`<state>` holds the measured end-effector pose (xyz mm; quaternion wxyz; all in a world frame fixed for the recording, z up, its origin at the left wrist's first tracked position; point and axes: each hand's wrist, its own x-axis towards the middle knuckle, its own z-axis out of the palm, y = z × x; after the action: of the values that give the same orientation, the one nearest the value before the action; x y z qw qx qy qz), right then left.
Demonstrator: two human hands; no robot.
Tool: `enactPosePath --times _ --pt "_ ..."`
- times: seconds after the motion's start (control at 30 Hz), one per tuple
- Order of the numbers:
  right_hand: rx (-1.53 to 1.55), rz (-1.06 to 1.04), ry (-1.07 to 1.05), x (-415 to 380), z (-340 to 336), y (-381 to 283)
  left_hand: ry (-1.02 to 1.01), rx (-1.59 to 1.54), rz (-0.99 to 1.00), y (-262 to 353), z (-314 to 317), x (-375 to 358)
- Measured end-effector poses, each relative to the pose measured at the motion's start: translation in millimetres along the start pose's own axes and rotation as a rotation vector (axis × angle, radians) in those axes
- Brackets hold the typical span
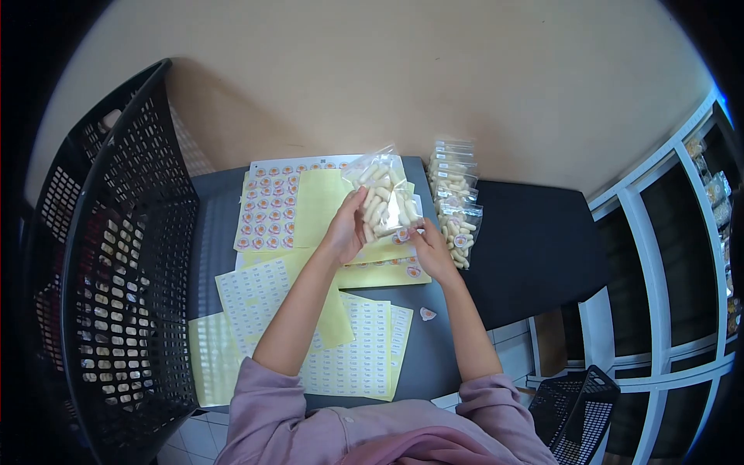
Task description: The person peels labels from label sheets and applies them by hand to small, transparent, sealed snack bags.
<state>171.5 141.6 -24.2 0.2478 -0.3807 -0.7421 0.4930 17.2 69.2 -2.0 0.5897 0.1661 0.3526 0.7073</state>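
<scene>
A clear plastic bag [381, 203] of pale, finger-shaped pieces is held up above the sticker sheets. My left hand [349, 229] grips the bag's left side. At its lower right corner, my right hand [431, 249] has its fingers closed on the bag, beside a small round sticker [402, 234]. Sheets of round orange and purple stickers [267, 205] lie beneath, partly covered by yellow backing paper [318, 203]. Just right of my right hand, a row of similar filled bags [459, 232] stretches back toward the wall.
Sheets of small printed labels [353, 349] overlap near the front edge of the grey table [434, 349]. A torn sticker piece [428, 314] lies there. A tall black basket [124, 256] stands left; a black surface [535, 248], white shelving [655, 256] and a lower basket [577, 411] are right.
</scene>
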Motion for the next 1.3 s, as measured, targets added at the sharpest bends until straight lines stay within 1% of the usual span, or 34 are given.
enactPosePath --times 0.03,0.07,0.1,0.13,0.17,0.2,0.23,0.27,0.3,0.37,0.4,0.47,0.53,0.6,0.77,0.83,1.03,1.23,1.3 --pt "0.091 0.000 0.025 0.8 1.4 2.9 -0.002 0.003 0.005 3.3 0.1 -6.5" --pt "0.091 -0.008 0.024 2.2 1.2 5.9 0.051 0.034 0.011 7.5 -0.1 -15.3" --pt "0.210 -0.120 0.126 3.5 -0.3 9.0 0.105 0.064 0.017 12.2 1.1 -25.6" --pt "0.330 -0.230 0.227 2.2 -1.1 0.2 0.108 0.065 0.025 16.7 3.4 -37.0" --pt "0.417 -0.164 0.252 -1.8 -6.5 -9.3 0.109 0.159 0.087 20.7 6.1 -49.9" --pt "0.420 -0.166 0.245 -5.2 -11.2 -23.2 0.112 0.254 0.146 23.5 7.3 -61.4" --pt "0.362 -0.249 0.164 -7.1 -15.6 -35.5 0.117 0.256 0.151 25.3 6.0 -71.1" --pt "0.304 -0.331 0.085 -9.3 -17.6 -49.3 0.084 0.388 0.177 26.8 3.5 -80.2" --pt "0.309 -0.331 0.081 -13.5 -17.8 -67.1 0.051 0.521 0.200 28.4 2.2 -88.6" --pt "-0.085 -0.562 -0.179 -22.5 -17.2 -103.4 0.026 0.538 0.203 32.5 4.3 -105.2" --pt "-0.077 -0.562 -0.180 -24.8 -15.9 -117.6 -0.004 0.552 0.207 34.0 4.0 -111.5" --pt "-0.486 -0.726 -0.322 -29.1 -11.0 -140.4 -0.020 0.573 0.218 35.2 -0.8 -120.2" --pt "-0.483 -0.698 -0.343 -34.6 -2.9 -153.2 -0.019 0.552 0.231 38.3 0.1 -129.0" --pt "-0.574 -0.724 -0.383 -38.7 3.8 -161.1 -0.010 0.548 0.236 39.8 -3.0 -134.4" --pt "-0.582 -0.722 -0.416 -46.9 17.5 -167.7 0.010 0.594 0.278 41.5 -5.6 -147.9" --pt "-0.595 -0.733 -0.419 -48.4 21.7 -168.5 -0.003 0.579 0.223 43.0 -6.3 -151.8" --pt "-0.610 -0.738 -0.448 -53.5 29.4 -172.8 -0.017 0.591 0.233 43.5 -10.3 -158.8" --pt "-0.689 -0.785 -0.471 -55.4 32.4 -176.7 -0.005 0.582 0.208 45.1 -9.9 -162.8" --pt "-0.697 -0.847 -0.458 -54.8 32.9 -176.0 -0.033 0.588 0.229 45.0 -11.6 -161.5"
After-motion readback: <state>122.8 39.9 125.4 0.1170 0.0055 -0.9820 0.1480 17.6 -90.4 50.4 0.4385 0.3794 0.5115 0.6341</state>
